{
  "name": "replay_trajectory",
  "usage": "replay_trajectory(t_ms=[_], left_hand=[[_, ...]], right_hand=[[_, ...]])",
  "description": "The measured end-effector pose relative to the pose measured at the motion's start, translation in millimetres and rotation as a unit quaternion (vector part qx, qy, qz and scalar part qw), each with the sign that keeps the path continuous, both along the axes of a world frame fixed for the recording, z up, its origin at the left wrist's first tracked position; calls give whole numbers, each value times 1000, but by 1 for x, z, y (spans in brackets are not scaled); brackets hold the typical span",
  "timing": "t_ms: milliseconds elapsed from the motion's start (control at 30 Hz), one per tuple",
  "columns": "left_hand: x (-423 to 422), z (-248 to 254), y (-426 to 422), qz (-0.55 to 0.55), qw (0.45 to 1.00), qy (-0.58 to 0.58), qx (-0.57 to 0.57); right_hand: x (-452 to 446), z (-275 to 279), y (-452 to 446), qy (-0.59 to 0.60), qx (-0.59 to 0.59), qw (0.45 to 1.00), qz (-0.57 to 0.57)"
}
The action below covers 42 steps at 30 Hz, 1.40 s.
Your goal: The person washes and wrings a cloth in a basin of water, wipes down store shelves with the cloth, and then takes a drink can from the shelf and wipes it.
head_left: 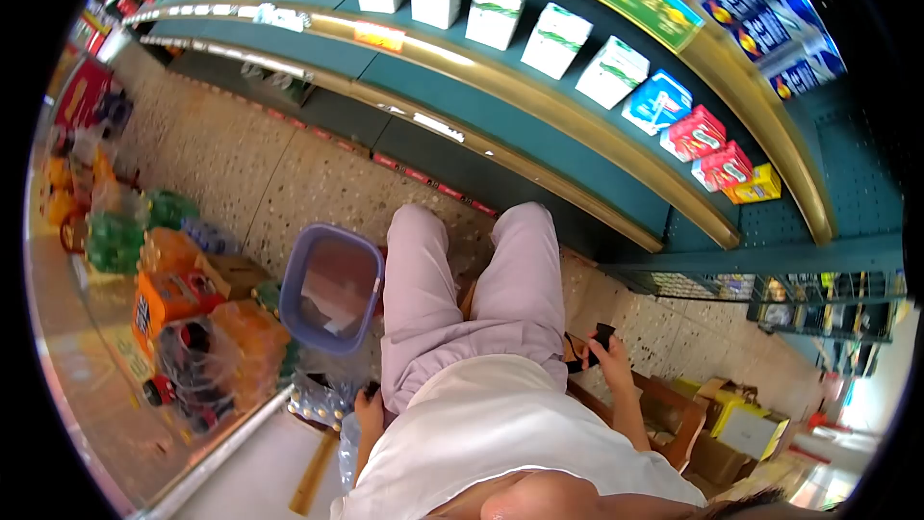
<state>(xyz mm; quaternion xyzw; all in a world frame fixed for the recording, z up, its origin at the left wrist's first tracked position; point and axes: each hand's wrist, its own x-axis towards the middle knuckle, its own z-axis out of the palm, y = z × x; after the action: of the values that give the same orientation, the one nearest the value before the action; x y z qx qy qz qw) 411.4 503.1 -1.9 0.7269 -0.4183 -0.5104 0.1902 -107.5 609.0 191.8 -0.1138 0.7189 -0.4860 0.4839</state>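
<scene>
Remotely, I see the right hand (613, 364) curled around a black object (603, 334) beside the right thigh (527, 279), which should handle light and stiff, best held mid-body, but can't tell whether the left hand (368, 410) is spread.

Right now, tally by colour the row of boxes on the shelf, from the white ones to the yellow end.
White boxes: 5
Blue box: 1
Red boxes: 2
Yellow box: 1
Total: 9
</scene>
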Motion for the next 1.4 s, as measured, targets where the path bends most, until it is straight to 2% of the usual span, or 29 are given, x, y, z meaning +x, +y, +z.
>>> replay_trajectory(t_ms=[100,167,200,300,367,400,433,467,500,567,600,633,667,700,733,833,933,1033,1133,1233,1400], left_hand=[[44,15,25,21,997,74,2],[72,24,33,20,993,120,1],[84,29,35,13,990,142,2],[107,50,24,-6,982,184,35],[75,107,-9,119,983,125,68],[29,163,-39,162,978,130,35],[7,192,-61,150,979,138,-11],[-14,222,-83,138,978,147,-57],[-12,231,-94,112,971,205,-43],[-28,235,-113,69,983,141,-94],[-39,236,-125,50,985,108,-121],[-62,239,-135,-2,984,22,-179],[-90,243,-142,-54,969,-66,-232],[-114,245,-145,-52,982,-26,-179],[-139,246,-145,-114,968,-59,-216],[-192,248,-140,-263,949,-92,-146],[-212,241,-126,-353,910,-94,-197],[-225,256,-119,-365,908,-97,-180],[-226,238,-109,-382,887,-95,-240],[-233,239,-106,-360,910,-131,-160],[-240,246,-108,-376,903,-144,-147]], right_hand=[[-10,21,38,-36,-21,998,-56],[-9,54,48,-114,-111,983,-86],[-5,65,55,-117,-128,982,-81],[-9,57,100,-103,-290,944,-120],[-16,69,96,-81,-490,860,-119],[-23,73,96,-101,-559,815,-111],[-30,80,90,-82,-611,783,-88],[-33,87,82,-91,-610,783,-87],[-33,94,71,-100,-608,783,-86],[-19,110,22,-77,-518,851,-41],[-9,122,-5,-67,-374,924,-50],[3,128,-34,-55,-220,972,-58],[13,122,-65,-32,-148,988,-23],[20,99,-86,9,-106,994,36],[33,83,-102,42,-87,991,96],[73,49,-135,132,-78,943,294],[110,27,-139,309,-146,877,338],[112,24,-132,305,-140,871,358],[114,23,-130,331,-114,852,389],[116,27,-132,354,-81,836,412],[116,26,-132,362,-52,835,412]])
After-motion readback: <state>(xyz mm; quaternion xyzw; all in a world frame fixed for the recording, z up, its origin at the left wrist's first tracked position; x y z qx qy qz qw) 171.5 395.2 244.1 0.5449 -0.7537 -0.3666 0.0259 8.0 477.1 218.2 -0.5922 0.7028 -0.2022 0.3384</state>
